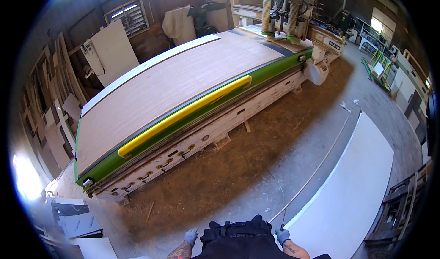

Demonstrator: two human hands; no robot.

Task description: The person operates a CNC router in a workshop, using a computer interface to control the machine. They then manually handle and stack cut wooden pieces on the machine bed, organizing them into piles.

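Observation:
My left hand [191,235], in a grey glove, hangs at the lower edge beside my dark clothing, its fingers curled and nothing seen in them. On the other side, my gloved right hand [283,236] is closed around the lower end of a thin dark rod [284,215], which points forward above the floor. What the rod belongs to is too small to tell. A long thin wooden strip [316,167] runs away along the floor near that hand. Beside it lies a large white sheet [350,190].
Ahead stands a long green-sided CNC router table [101,174] carrying a wooden panel [183,85], with a yellow bar [185,116] along its near side. Its gantry [327,39] and hoses are at the far end. Sawdust [220,167] covers the floor; boards [59,85] lean at left.

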